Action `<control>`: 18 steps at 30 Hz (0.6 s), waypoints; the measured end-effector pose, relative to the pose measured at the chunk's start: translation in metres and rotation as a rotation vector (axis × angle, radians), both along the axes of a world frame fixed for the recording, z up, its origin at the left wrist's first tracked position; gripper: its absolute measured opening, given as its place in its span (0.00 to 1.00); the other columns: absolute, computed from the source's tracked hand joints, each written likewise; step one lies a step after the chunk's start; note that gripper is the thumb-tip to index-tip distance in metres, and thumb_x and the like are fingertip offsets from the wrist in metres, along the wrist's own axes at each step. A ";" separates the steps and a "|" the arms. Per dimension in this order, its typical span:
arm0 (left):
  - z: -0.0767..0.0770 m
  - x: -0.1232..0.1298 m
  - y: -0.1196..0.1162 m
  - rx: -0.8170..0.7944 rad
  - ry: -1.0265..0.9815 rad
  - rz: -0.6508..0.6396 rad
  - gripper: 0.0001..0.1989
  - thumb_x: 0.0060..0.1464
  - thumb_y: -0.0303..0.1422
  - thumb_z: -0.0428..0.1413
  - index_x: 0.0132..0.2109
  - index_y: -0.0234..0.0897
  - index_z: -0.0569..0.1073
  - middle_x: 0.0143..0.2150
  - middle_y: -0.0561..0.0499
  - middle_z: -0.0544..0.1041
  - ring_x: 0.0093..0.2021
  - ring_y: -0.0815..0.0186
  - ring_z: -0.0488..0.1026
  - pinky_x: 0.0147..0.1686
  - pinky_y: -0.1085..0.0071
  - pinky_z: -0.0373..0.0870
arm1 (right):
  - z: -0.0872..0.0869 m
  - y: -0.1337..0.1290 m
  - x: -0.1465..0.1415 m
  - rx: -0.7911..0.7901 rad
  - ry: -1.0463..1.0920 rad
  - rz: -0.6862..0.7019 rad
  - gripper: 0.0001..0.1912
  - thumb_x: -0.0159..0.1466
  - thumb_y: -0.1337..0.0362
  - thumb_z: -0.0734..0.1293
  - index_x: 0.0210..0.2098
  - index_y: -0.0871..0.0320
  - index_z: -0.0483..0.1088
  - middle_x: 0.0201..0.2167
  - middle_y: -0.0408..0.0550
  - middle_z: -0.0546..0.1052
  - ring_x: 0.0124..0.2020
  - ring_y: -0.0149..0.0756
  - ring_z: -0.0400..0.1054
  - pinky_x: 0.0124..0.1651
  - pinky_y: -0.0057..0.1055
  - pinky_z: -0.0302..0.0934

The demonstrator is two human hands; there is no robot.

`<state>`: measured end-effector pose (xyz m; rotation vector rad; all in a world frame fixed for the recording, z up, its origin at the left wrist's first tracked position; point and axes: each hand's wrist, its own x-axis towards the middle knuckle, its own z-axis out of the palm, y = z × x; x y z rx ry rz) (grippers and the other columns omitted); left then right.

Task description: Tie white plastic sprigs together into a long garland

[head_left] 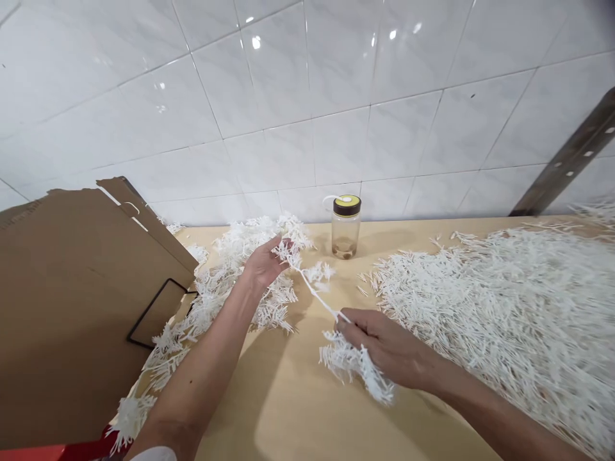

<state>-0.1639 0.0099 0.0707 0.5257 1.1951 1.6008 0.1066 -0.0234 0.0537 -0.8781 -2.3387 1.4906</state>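
A white artificial branch [314,292] with thin feathery tufts stretches between my two hands above the wooden table. My left hand [266,264] is closed around its far, leafy end; the tufts partly cover the fingertips. At the lower end, my right hand [377,342] pinches the bare stem between thumb and fingers. White feathery foliage [353,362] hangs below the right hand. Behind and around my left hand spreads a heap of similar white sprigs [240,253]. A large pile of loose thin white pieces [485,301] lies to the right of my right hand.
By the tiled wall [269,153] stands a clear bottle [344,230] with a dark and yellow lid. Cardboard [86,288] rises at left, beside a black wire loop [147,312]. A perforated metal post [567,157] leans at right. Something red [43,453] shows lower left.
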 end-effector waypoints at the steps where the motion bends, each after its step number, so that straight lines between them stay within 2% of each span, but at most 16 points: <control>1: -0.003 0.002 0.005 -0.017 -0.082 0.132 0.04 0.54 0.28 0.61 0.35 0.31 0.74 0.31 0.46 0.77 0.31 0.65 0.77 0.39 0.65 0.77 | -0.001 -0.005 -0.002 0.012 -0.018 0.047 0.20 0.72 0.52 0.53 0.26 0.56 0.53 0.24 0.39 0.58 0.25 0.30 0.51 0.28 0.29 0.47; 5: -0.017 -0.005 0.023 -0.056 -0.097 0.325 0.05 0.62 0.26 0.54 0.35 0.31 0.71 0.27 0.50 0.74 0.25 0.68 0.75 0.33 0.68 0.77 | -0.002 -0.027 0.003 0.044 -0.087 0.143 0.20 0.74 0.53 0.50 0.28 0.55 0.52 0.23 0.39 0.60 0.25 0.30 0.50 0.29 0.31 0.47; 8: -0.019 -0.019 0.027 -0.075 -0.101 0.410 0.09 0.63 0.24 0.50 0.33 0.33 0.68 0.24 0.53 0.70 0.23 0.70 0.73 0.33 0.69 0.77 | 0.000 -0.036 0.015 0.069 -0.174 0.150 0.21 0.74 0.51 0.48 0.29 0.56 0.54 0.25 0.41 0.64 0.26 0.31 0.54 0.30 0.32 0.48; 11: -0.013 -0.027 0.023 -0.084 -0.092 0.426 0.09 0.64 0.25 0.49 0.33 0.32 0.67 0.24 0.51 0.70 0.24 0.68 0.74 0.33 0.66 0.78 | 0.000 -0.038 0.027 0.116 -0.238 0.124 0.22 0.74 0.50 0.49 0.29 0.55 0.55 0.25 0.42 0.66 0.26 0.32 0.56 0.30 0.32 0.48; 14: -0.004 -0.025 0.013 -0.059 -0.054 0.417 0.09 0.63 0.27 0.50 0.33 0.32 0.68 0.24 0.50 0.69 0.26 0.67 0.74 0.35 0.65 0.79 | -0.007 -0.034 0.036 0.203 -0.287 0.078 0.22 0.74 0.51 0.49 0.28 0.56 0.54 0.24 0.42 0.65 0.26 0.32 0.54 0.29 0.33 0.46; 18: 0.002 -0.013 -0.010 -0.040 0.031 0.422 0.02 0.57 0.23 0.56 0.35 0.30 0.71 0.26 0.49 0.70 0.29 0.65 0.76 0.40 0.65 0.80 | -0.020 -0.030 0.042 0.300 -0.354 0.028 0.21 0.73 0.52 0.50 0.26 0.56 0.53 0.22 0.42 0.65 0.25 0.33 0.52 0.29 0.33 0.45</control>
